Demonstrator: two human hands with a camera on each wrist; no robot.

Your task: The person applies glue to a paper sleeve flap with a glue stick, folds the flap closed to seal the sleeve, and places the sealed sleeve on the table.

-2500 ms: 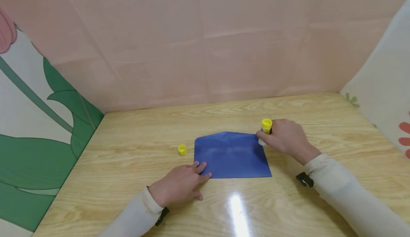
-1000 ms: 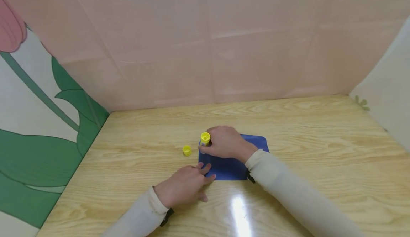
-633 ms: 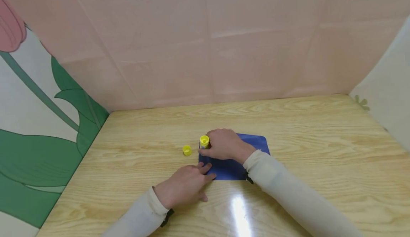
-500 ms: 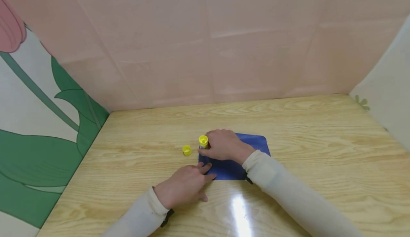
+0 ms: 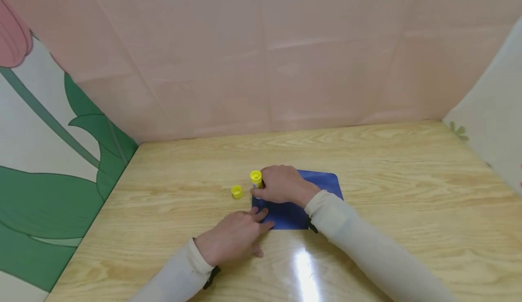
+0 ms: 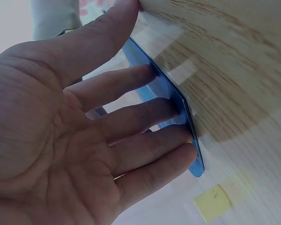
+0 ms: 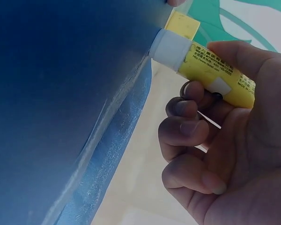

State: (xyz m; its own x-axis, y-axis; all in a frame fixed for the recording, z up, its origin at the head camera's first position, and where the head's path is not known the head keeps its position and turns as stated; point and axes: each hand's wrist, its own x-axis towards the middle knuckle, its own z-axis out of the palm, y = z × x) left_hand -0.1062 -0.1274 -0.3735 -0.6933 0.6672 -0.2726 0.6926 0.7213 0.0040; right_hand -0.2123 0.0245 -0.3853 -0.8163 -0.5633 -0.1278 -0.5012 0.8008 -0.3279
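A blue paper envelope point(image 5: 287, 216) lies on the table with its flap spread away from me. Fingertips of my left hand point(image 5: 232, 237) rest on its near left corner, fingers fairly straight and spread. My right hand point(image 5: 285, 185) grips a yellow glue stick point(image 5: 256, 177) over the envelope's left end. In the right wrist view, the white end of the glue stick point(image 7: 215, 70) meets the envelope point(image 7: 75, 93) by the flap fold. A shiny, whitish streak runs along that fold and flap. My right hand and forearm hide part of the envelope in the head view.
A small yellow cap point(image 5: 237, 192) sits on the wooden table point(image 5: 183, 175) just left of the envelope. A pink sheet point(image 5: 204, 57) hangs behind the table. Printed panels with plant shapes stand at the left and right sides.
My right hand has carried the glue stick from the envelope's right end to its left end, shifting slightly further left in the last half second. My left hand stays on the corner.
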